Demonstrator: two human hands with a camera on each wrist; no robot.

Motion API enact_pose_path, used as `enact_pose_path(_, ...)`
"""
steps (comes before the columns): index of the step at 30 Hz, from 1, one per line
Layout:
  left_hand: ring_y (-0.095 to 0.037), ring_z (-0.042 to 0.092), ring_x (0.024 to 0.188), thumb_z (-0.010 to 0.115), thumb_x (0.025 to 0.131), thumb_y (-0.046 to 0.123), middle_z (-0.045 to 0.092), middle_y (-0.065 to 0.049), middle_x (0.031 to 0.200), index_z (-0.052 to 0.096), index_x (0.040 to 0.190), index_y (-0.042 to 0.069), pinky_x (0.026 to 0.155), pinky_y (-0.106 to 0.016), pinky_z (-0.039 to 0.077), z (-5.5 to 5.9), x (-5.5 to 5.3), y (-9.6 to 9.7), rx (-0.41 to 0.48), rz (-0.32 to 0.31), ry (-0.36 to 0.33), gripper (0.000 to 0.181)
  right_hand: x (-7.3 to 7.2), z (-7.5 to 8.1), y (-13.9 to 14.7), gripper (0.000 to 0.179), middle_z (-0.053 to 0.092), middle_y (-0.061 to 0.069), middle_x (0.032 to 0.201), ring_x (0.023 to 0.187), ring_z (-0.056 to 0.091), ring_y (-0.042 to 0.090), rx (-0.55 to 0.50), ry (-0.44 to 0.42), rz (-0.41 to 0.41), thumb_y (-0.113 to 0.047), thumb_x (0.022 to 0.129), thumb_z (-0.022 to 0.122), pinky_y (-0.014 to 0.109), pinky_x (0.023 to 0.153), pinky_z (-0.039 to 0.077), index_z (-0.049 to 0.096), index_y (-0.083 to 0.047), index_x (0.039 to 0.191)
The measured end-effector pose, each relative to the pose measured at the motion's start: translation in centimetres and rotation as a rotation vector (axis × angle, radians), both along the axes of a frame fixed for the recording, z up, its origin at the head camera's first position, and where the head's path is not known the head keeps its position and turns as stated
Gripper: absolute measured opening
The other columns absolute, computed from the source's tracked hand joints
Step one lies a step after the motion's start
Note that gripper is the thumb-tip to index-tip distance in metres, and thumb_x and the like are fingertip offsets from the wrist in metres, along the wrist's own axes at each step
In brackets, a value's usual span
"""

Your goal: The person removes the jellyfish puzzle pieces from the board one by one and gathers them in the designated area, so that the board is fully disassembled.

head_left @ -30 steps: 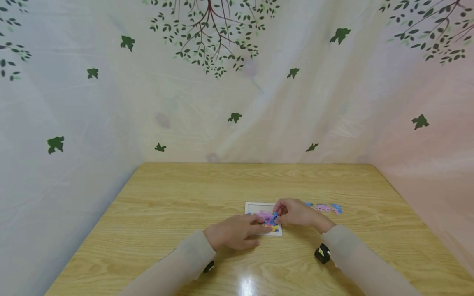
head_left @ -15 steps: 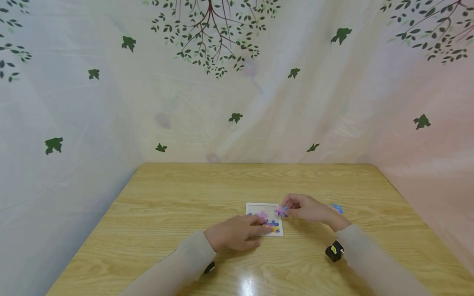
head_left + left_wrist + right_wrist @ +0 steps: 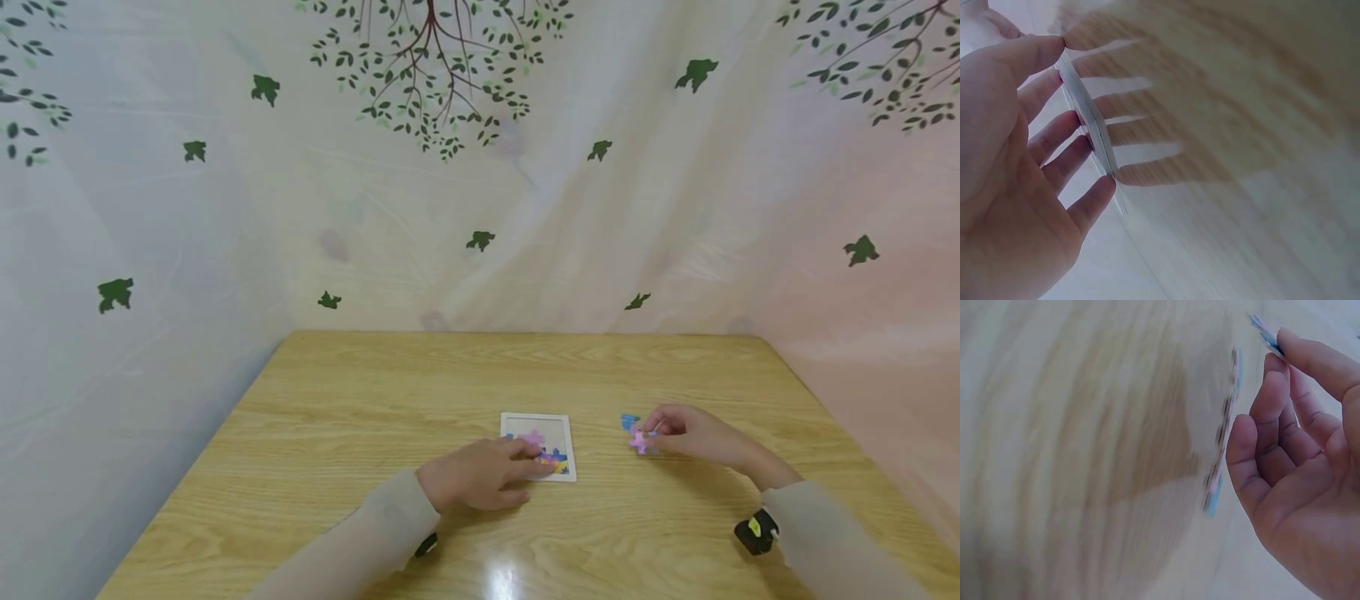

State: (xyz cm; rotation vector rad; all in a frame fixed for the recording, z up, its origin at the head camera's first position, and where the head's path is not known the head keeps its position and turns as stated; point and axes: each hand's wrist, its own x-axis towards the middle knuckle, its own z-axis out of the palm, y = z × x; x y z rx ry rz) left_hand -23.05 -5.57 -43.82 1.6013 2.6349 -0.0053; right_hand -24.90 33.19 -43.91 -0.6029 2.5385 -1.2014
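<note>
Here, your left hand (image 3: 480, 475) rests, fingers extended, on the frame (image 3: 570, 447), probably steadying it; your right hand (image 3: 697, 434) pinches a puzzle piece (image 3: 639, 442) by its edge.

A small curtained booth, with leaf-printed sheeting (image 3: 397, 208) around 3 sides of 1 wood-grain table (image 3: 360, 392).

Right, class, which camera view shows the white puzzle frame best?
The head view: it looks down on the white puzzle frame, showing its rim and some pieces inside, though the left hand covers part. The left wrist view shows it nearly edge-on, against that hand's fingers; the right wrist view doesn't clearly show it.
</note>
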Motion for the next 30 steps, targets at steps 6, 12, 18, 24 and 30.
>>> enact_pose_path(6, -0.018, 0.04, 0.149, 0.057, 0.107, 0.033, 0.05, -0.004, 0.157, 0.049, 0.157, 0.027, 0.117, -0.033, 0.039, 0.1, 0.1, 0.0, 0.004, 0.016, -0.022, 0.051, 1.2, -0.2, 2.9, 0.022, 0.065, 0.002, 0.088, 0.076, 0.055, 0.006, 0.039, -0.006, -0.09, -0.017, 0.099, 0.07, 0.023, 0.064, 0.047, 0.062, 0.0, 0.11)
enact_pose_path(12, -0.016, 0.039, 0.149, 0.056, 0.107, 0.034, 0.049, -0.002, 0.158, 0.047, 0.158, 0.028, 0.117, -0.031, 0.038, 0.0, 0.1, 0.0, -0.003, 0.031, -0.031, 0.052, 1.7, -0.3, 4.6, 0.02, 0.065, 0.001, 0.089, 0.076, 0.053, 0.004, 0.089, 0.028, -0.095, -0.016, 0.1, 0.069, 0.023, 0.064, 0.046, 0.065, 0.001, 0.108)
enact_pose_path(18, -0.016, 0.04, 0.149, 0.056, 0.108, 0.035, 0.05, -0.001, 0.157, 0.046, 0.158, 0.029, 0.117, -0.03, 0.038, -0.3, 0.0, 0.0, -0.01, 0.032, -0.022, 0.052, 1.8, -0.4, 5.5, 0.022, 0.066, 0.004, 0.092, 0.078, 0.056, 0.004, 0.124, 0.021, -0.139, -0.017, 0.099, 0.071, 0.023, 0.066, 0.048, 0.067, 0.003, 0.108)
enact_pose_path(24, -0.016, 0.04, 0.149, 0.057, 0.107, 0.034, 0.05, -0.001, 0.157, 0.048, 0.157, 0.029, 0.117, -0.029, 0.038, -0.2, 0.0, 0.0, -0.009, 0.022, -0.005, 0.051, 1.8, -0.3, 5.7, 0.025, 0.067, 0.005, 0.096, 0.08, 0.057, 0.007, 0.185, 0.021, -0.182, -0.02, 0.098, 0.071, 0.024, 0.066, 0.05, 0.069, 0.002, 0.11)
enact_pose_path(30, -0.016, 0.041, 0.148, 0.056, 0.107, 0.035, 0.05, -0.002, 0.157, 0.047, 0.158, 0.029, 0.117, -0.029, 0.038, -0.1, 0.1, 0.0, -0.013, 0.022, 0.002, 0.051, 1.7, -0.4, 5.6, 0.024, 0.069, 0.002, 0.091, 0.079, 0.058, 0.008, 0.199, 0.025, -0.204, -0.023, 0.097, 0.073, 0.024, 0.065, 0.049, 0.072, -0.001, 0.107)
